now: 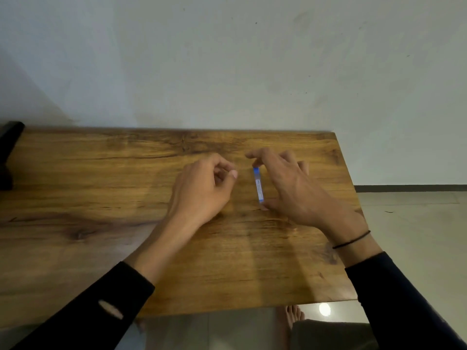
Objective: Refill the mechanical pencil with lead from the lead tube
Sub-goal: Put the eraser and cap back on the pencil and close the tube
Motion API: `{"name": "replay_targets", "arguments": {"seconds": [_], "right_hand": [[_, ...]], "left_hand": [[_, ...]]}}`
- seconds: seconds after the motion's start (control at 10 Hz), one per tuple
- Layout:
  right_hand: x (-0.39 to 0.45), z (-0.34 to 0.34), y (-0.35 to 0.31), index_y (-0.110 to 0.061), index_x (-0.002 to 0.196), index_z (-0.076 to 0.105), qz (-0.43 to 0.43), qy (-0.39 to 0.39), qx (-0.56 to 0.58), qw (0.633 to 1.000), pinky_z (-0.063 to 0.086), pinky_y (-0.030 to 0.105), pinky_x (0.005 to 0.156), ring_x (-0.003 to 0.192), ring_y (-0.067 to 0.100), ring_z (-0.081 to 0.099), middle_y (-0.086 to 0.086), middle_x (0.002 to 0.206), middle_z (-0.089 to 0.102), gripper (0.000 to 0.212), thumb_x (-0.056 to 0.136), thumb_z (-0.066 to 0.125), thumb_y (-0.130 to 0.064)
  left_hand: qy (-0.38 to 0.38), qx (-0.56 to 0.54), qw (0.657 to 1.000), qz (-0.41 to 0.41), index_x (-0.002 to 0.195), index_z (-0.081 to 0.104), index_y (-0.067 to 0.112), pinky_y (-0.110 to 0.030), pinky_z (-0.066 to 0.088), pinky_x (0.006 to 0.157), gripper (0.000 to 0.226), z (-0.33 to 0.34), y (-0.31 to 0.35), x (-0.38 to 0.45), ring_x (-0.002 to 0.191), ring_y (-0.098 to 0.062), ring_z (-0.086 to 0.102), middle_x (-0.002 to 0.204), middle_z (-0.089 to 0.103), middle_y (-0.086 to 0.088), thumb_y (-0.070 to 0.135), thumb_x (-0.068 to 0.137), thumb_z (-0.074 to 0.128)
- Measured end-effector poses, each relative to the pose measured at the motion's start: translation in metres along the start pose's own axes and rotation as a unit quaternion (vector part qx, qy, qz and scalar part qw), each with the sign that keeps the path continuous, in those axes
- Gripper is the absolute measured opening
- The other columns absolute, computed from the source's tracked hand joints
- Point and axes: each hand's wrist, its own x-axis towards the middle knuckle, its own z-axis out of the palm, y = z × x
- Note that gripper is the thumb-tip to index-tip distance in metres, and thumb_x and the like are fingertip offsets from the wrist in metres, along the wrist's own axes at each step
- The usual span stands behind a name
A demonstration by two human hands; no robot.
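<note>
A slim blue lead tube with a white label stands nearly upright between the thumb and fingers of my right hand, thumb at its lower end and a fingertip at its top. My left hand hovers just left of it with the fingers curled in and thumb against forefinger; whether something small is pinched there is hidden. Both hands are over the wooden table. No mechanical pencil is in view.
The table's right edge and near edge lie close to my hands. A dark object sits at the far left corner. A pale wall rises behind. Tiled floor and bare feet show below the table.
</note>
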Motion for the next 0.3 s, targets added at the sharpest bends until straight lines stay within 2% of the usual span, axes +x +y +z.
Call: {"name": "replay_targets", "arguments": {"seconds": [0.1, 0.2, 0.3], "right_hand": [[-0.003, 0.007, 0.005, -0.037, 0.155, 0.030, 0.011, -0.025, 0.016, 0.999, 0.025, 0.039, 0.099, 0.137, 0.021, 0.037, -0.012, 0.153, 0.049, 0.096, 0.082, 0.089, -0.018], [-0.002, 0.004, 0.006, -0.038, 0.157, 0.027, 0.016, -0.017, -0.005, 1.000, 0.031, 0.046, 0.097, 0.136, 0.023, 0.038, -0.013, 0.154, 0.047, 0.102, 0.079, 0.091, -0.027], [0.000, -0.007, -0.005, -0.037, 0.161, 0.022, 0.026, -0.045, -0.026, 0.998, 0.029, 0.045, 0.092, 0.133, 0.023, 0.036, -0.009, 0.153, 0.044, 0.110, 0.077, 0.091, -0.024]], "left_hand": [[0.010, 0.107, 0.992, 0.063, 0.112, 0.073, 0.032, -0.039, 0.061, 0.083, 0.013, -0.003, -0.003, -0.013, 0.103, -0.012, 0.071, 0.107, 0.075, 0.014, 0.038, 0.101, 0.069], [0.005, 0.179, 0.979, 0.097, 0.124, 0.069, 0.031, -0.039, 0.058, 0.078, 0.026, -0.002, -0.003, -0.018, 0.107, -0.019, 0.068, 0.120, 0.070, 0.007, 0.043, 0.102, 0.066], [-0.019, 0.201, 0.977, 0.069, 0.138, 0.065, 0.029, -0.044, 0.062, 0.082, 0.035, -0.007, -0.006, -0.022, 0.111, -0.021, 0.070, 0.131, 0.069, 0.005, 0.041, 0.105, 0.061]]}}
